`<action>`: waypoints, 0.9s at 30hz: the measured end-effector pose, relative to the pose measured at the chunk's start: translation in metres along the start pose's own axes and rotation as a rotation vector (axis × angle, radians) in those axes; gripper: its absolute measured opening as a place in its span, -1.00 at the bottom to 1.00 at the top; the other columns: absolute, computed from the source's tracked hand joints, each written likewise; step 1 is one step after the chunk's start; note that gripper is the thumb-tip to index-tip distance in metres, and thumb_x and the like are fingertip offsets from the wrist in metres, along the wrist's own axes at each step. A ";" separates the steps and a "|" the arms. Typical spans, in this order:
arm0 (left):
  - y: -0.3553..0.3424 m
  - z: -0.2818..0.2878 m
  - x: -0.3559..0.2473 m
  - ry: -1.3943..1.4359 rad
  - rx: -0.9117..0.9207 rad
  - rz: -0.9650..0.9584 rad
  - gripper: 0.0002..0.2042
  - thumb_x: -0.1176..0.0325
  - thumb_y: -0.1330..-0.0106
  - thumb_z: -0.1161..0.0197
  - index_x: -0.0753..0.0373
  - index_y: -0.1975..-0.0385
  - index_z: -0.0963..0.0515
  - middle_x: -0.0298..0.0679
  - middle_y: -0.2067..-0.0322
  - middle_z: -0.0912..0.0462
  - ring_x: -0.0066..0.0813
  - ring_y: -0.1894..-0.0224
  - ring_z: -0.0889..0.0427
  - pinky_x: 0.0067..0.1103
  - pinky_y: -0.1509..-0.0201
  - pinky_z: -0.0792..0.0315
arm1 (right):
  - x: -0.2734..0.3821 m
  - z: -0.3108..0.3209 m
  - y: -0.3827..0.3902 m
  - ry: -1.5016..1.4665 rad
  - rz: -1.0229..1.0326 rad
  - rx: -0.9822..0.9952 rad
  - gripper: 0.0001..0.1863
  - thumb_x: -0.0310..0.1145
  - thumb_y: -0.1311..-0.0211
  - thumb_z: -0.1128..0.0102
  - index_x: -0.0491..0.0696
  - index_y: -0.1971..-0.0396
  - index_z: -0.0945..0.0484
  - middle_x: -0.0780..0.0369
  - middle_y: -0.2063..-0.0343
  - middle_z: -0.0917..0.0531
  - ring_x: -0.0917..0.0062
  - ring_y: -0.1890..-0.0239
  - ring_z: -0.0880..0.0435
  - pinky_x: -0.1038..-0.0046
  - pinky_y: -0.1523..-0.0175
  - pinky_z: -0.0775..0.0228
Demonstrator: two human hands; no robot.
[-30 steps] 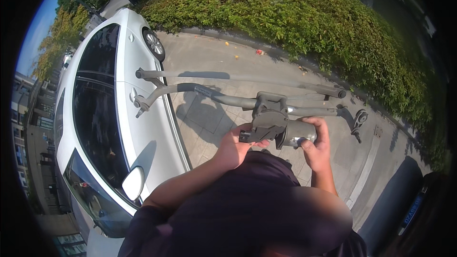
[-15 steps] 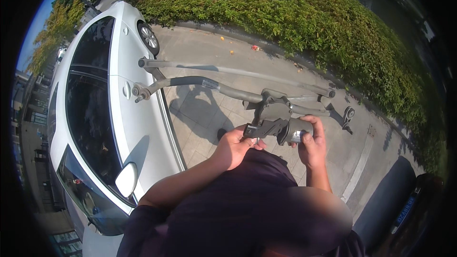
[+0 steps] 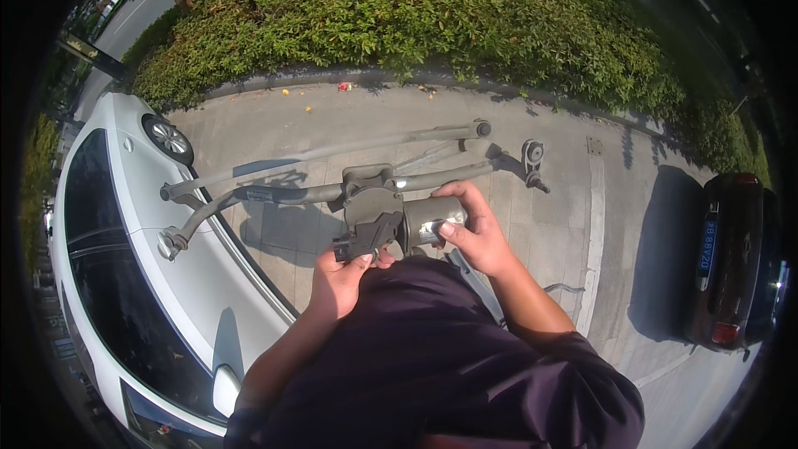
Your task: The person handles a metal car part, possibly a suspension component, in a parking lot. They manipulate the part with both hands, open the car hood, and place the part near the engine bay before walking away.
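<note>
- Head view: left hand (image 3: 339, 281) pinches black plug end of wiper motor (image 3: 391, 218).
- Right hand (image 3: 474, 237) wrapped round motor's silver can.
- White car (image 3: 133, 283) at left.

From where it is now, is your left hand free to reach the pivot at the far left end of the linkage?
Probably not without letting go: the left hand grips the black connector under the motor, and the left-end pivot lies well out over the white car. Nothing blocks the way.
</note>
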State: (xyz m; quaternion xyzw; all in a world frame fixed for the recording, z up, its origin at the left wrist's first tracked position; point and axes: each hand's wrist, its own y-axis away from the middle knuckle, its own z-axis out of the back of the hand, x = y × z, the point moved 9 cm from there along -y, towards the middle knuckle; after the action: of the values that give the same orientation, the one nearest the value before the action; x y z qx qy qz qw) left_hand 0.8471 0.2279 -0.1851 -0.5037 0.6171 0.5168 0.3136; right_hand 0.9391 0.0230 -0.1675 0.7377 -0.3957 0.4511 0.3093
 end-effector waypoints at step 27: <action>-0.199 -0.008 -0.036 -0.004 0.629 0.110 -0.76 0.59 -0.47 -0.07 0.46 -0.02 -0.61 -0.07 0.11 -0.73 -0.29 0.14 -0.72 -0.39 -0.04 -0.58 | 0.039 0.013 -0.039 0.298 0.039 -0.591 -0.36 -0.42 -0.26 -0.37 -0.11 -0.31 -0.33 0.20 0.01 -0.52 0.55 0.12 -0.61 0.44 0.01 -0.52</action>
State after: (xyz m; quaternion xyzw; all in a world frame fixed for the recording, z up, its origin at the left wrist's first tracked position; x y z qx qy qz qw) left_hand 1.0468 0.2388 -0.2143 -0.3471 0.7723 0.3180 0.4267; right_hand 0.9890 0.0200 -0.1412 0.5342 -0.4740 0.4257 0.5556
